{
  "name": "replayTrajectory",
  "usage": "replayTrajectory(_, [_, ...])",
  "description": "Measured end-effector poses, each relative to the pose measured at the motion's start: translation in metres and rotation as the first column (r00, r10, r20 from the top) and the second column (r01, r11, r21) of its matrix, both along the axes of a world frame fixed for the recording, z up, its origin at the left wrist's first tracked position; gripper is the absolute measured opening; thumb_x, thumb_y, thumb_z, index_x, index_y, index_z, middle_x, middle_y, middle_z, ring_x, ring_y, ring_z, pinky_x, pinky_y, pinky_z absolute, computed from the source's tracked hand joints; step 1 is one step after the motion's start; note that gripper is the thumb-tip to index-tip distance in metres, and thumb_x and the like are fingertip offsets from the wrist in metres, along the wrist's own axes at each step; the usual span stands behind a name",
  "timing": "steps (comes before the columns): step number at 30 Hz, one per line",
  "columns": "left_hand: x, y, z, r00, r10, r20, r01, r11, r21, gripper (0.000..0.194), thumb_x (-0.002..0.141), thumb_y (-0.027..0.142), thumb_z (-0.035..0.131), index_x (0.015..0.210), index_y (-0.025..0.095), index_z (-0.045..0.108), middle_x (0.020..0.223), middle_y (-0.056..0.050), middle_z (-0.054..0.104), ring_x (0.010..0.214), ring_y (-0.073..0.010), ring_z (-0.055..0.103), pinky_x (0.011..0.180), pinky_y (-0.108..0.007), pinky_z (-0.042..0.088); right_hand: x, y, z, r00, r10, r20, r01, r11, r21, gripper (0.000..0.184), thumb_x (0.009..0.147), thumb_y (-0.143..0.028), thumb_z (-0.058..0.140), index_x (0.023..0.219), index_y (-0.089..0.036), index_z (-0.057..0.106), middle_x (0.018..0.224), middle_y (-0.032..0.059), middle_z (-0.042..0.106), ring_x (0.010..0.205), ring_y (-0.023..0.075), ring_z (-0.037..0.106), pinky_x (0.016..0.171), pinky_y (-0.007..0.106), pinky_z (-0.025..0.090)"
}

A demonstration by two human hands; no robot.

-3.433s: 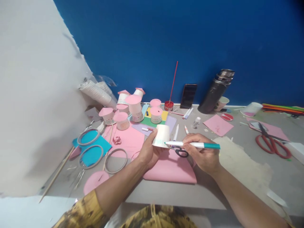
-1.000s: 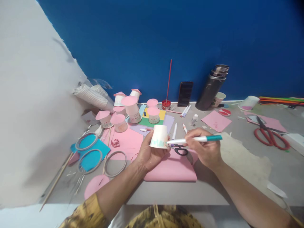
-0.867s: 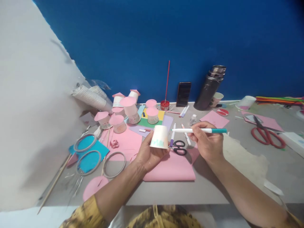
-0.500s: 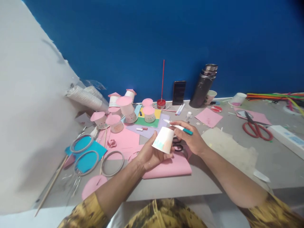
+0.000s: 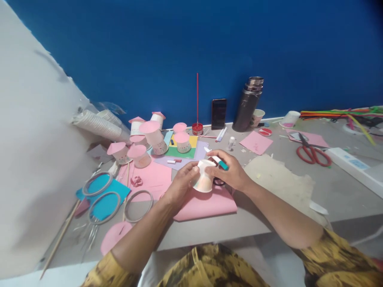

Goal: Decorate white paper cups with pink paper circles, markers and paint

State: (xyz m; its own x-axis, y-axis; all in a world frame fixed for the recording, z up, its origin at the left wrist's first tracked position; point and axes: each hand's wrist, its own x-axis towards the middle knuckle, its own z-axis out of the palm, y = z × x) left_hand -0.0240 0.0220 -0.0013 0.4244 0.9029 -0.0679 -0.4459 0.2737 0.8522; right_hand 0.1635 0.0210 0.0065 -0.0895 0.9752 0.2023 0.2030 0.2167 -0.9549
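Note:
A white paper cup [image 5: 203, 184], faintly coloured in orange on its side, is upside down between my hands. My left hand [image 5: 184, 181] is closed around its left side, the thumb near the cup's base. With its thumb against the cup's right side, my right hand [image 5: 229, 169] also grips a white marker with a teal end [image 5: 220, 162]. The marker points up and left, away from the cup. Below lies a folded pink sheet [image 5: 206, 207], with dark scissor handles [image 5: 219, 182] partly hidden behind my right hand.
Several cups with pink paper tops [image 5: 149, 131] stand at the back left. Grey rings [image 5: 138, 206] lie on the left. A dark flask [image 5: 247, 105] and a phone [image 5: 219, 114] stand against the blue wall. Red-handled scissors [image 5: 313, 154] and a white power strip [image 5: 354, 165] are at right.
The cup has turned in my hands, so its orange patch faces me instead of the teal one. My right hand has come in to touch the cup, and the view has shifted slightly right.

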Motion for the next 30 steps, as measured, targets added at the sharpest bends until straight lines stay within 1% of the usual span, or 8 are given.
replayTrajectory(3, [-0.003,0.001,0.004,0.998,0.018,-0.059,-0.019,1.000,-0.004,0.050,0.071,0.030,0.090,0.114,0.012,0.070,0.103,-0.014,0.076,0.087,-0.0245,0.073,0.078,-0.030,0.055,-0.002,-0.002,0.002,1.000,0.019,0.018,-0.019,1.000,-0.004,0.050,0.076,-0.047,0.082,0.115,-0.021,0.066,0.095,0.0018,0.069,0.073,0.0145,0.061,0.067,0.027,0.053])
replayTrajectory(5, [-0.007,0.003,0.008,1.000,0.010,-0.018,-0.012,0.995,-0.097,0.047,0.074,0.030,0.086,0.114,0.011,0.070,0.101,-0.015,0.077,0.085,-0.0263,0.074,0.079,-0.034,0.057,-0.001,-0.002,0.004,0.998,0.021,-0.058,-0.021,1.000,0.003,0.050,0.080,-0.050,0.078,0.119,-0.022,0.065,0.101,0.0039,0.071,0.076,0.0154,0.064,0.065,0.027,0.055])
replayTrajectory(8, [-0.014,0.009,0.014,0.996,0.011,0.090,0.016,0.957,-0.289,0.039,0.089,0.036,0.066,0.114,0.006,0.070,0.099,-0.020,0.077,0.086,-0.0311,0.076,0.083,-0.045,0.060,0.005,0.000,0.006,0.983,-0.064,-0.172,0.078,0.994,0.073,0.043,0.089,-0.052,0.070,0.118,-0.021,0.068,0.095,0.0054,0.075,0.071,0.0154,0.064,0.060,0.026,0.054])
replayTrajectory(11, [-0.021,0.013,0.017,0.985,0.064,0.159,-0.001,0.930,-0.367,0.046,0.096,0.042,0.051,0.116,0.004,0.068,0.103,-0.022,0.076,0.086,-0.0334,0.076,0.081,-0.051,0.061,0.010,-0.003,0.006,0.964,-0.102,-0.244,0.145,0.975,0.166,0.038,0.095,-0.053,0.062,0.107,-0.019,0.074,0.073,0.0032,0.071,0.055,0.0126,0.053,0.050,0.026,0.046])
replayTrajectory(17, [-0.018,0.013,0.013,0.987,0.120,0.108,-0.067,0.913,-0.402,0.047,0.099,0.047,0.050,0.115,0.007,0.067,0.087,-0.016,0.075,0.071,-0.0274,0.073,0.062,-0.039,0.060,0.008,-0.026,0.011,0.985,-0.001,-0.171,0.052,0.954,0.295,0.027,0.097,-0.044,0.063,0.097,-0.022,0.078,0.070,0.0030,0.071,0.057,0.0151,0.062,0.050,0.027,0.050])
replayTrajectory(21, [-0.013,0.011,0.012,0.977,0.213,-0.006,-0.200,0.905,-0.375,0.038,0.098,0.041,0.056,0.107,0.008,0.070,0.084,-0.015,0.075,0.072,-0.0251,0.072,0.065,-0.037,0.061,0.003,-0.033,0.017,1.000,0.028,-0.002,-0.024,0.894,0.447,0.013,0.096,-0.029,0.065,0.097,-0.023,0.076,0.076,0.0033,0.074,0.057,0.0145,0.064,0.051,0.027,0.050])
replayTrajectory(24, [-0.012,0.011,0.010,0.976,0.217,-0.023,-0.212,0.920,-0.329,0.036,0.097,0.042,0.057,0.096,0.008,0.071,0.081,-0.015,0.075,0.074,-0.0257,0.073,0.070,-0.037,0.061,-0.001,-0.032,0.016,0.997,0.039,0.072,-0.071,0.852,0.519,0.008,0.092,-0.022,0.068,0.098,-0.022,0.074,0.079,0.0037,0.074,0.060,0.0153,0.065,0.054,0.027,0.051])
replayTrajectory(30, [-0.012,0.008,0.008,0.976,0.215,-0.023,-0.212,0.933,-0.291,0.035,0.092,0.041,0.064,0.095,0.007,0.071,0.079,-0.015,0.074,0.070,-0.0238,0.072,0.069,-0.032,0.058,-0.003,-0.029,0.012,0.995,0.014,0.101,-0.065,0.849,0.524,0.007,0.093,-0.019,0.067,0.095,-0.021,0.073,0.078,0.0030,0.074,0.059,0.0137,0.065,0.053,0.026,0.049])
